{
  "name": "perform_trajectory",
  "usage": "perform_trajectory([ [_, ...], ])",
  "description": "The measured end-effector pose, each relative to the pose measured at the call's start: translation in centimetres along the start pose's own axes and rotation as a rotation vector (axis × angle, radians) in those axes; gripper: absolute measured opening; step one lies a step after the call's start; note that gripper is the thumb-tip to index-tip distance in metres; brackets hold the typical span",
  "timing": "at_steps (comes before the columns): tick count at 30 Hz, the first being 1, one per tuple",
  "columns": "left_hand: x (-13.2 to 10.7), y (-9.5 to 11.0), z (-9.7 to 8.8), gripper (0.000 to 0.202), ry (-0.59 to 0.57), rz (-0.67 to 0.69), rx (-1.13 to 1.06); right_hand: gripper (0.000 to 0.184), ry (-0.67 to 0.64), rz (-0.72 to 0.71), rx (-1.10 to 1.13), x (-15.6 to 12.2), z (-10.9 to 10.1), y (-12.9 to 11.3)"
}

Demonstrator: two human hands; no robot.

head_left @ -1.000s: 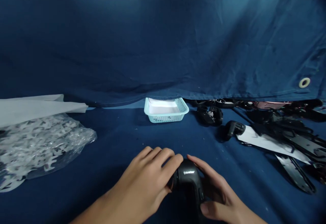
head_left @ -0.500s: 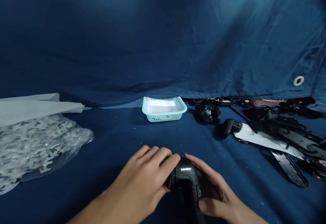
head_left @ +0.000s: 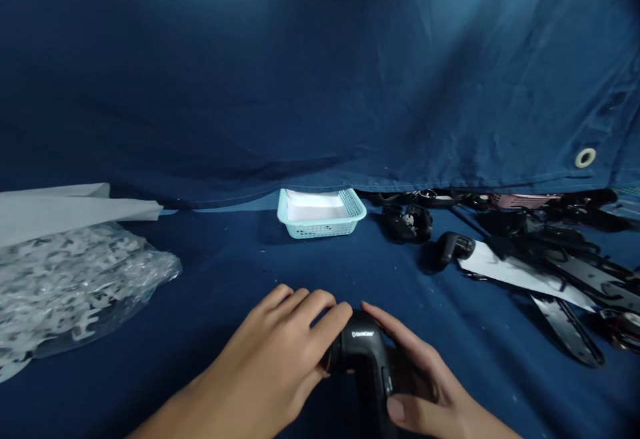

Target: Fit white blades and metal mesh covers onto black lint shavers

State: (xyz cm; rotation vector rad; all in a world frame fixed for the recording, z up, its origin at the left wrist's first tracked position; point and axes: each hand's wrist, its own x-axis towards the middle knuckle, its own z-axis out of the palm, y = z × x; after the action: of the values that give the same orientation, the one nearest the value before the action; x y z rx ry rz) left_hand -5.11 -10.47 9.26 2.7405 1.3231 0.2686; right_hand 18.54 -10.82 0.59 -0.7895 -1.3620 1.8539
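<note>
Both my hands hold a black L-shaped handheld device (head_left: pixel 367 346) with small white lettering on its head. The fingers of my left hand (head_left: pixel 287 349) curl over the round end at the left of that head and hide most of it. My right hand (head_left: pixel 433 382) wraps the handle from the right, its thumb lying on the side and its index finger reaching up to the back of the head. The lower handle runs out of the bottom of the picture.
Beyond my hands stands a light-blue basket (head_left: pixel 323 230) with white lining. At the left are a plastic bag (head_left: pixel 95 286) of grey-white pieces and white sheeting (head_left: pixel 75 212). Black device parts (head_left: pixel 407 222) and long housing pieces (head_left: pixel 567 326) crowd the right. A blue cloth (head_left: pixel 300 79) hangs behind.
The device has turned very slightly, and its lettering sits a little further left. Both hands keep their hold; the whole view has shifted slightly.
</note>
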Motion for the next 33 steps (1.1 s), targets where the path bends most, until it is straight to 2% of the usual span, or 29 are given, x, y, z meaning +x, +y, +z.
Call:
perform_trajectory([
  [9, -0.1, 0.3, -0.2, 0.06, 0.003, -0.008, 0.032, 0.078, 0.037, 0.057, -0.068, -0.7, -0.2, 0.1],
  [16, -0.3, 0.4, -0.1, 0.056, 0.012, 0.019, 0.094, 0.078, 0.084, 0.136, -0.18, -1.0, -0.2, -0.3],
  [25, -0.3, 0.0, 0.7, 0.051, 0.012, 0.069, 0.121, 0.084, 0.023, 0.203, -0.006, -0.8, 0.5, -1.1],
  [33, -0.2, 0.7, 0.4, 0.059, -0.014, 0.009, 0.14, 0.075, -0.028, 0.064, 0.089, -0.2, 0.4, 0.1],
])
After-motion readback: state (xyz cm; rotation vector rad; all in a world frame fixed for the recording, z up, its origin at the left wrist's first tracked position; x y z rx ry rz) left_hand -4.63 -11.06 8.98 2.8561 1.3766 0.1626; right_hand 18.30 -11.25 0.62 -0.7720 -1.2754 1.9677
